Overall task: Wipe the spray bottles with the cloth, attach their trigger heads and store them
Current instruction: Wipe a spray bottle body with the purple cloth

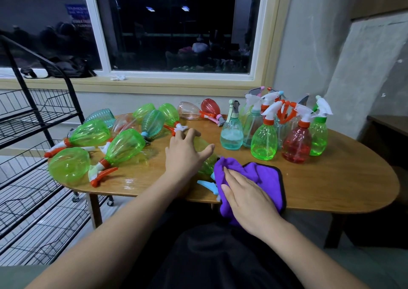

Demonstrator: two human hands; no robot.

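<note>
The purple cloth (263, 174) lies on the near edge of the wooden table (335, 189), and part of it hangs over that edge. The right hand (249, 200) lies flat on the cloth with straight fingers, so its grip is open and closes on nothing.

Just left of the cloth, a green bottle (206, 166) lies on its side with its neck end under the cloth's folds. Its light blue trigger head (207, 185) pokes out at the cloth's left border. The left hand (185, 156) covers the bottle's body. Its grip is wide, with fingers curved over the far side and the thumb stretched along the near side, holding the bottle down.

Behind the cloth and to its right, a cluster of upright bottles (276, 134) stands with trigger heads on. Further left of the cloth, more bottles (123, 145) lie tumbled on their sides. Beyond them, far left of the cloth, stands a black wire rack (33, 134).
</note>
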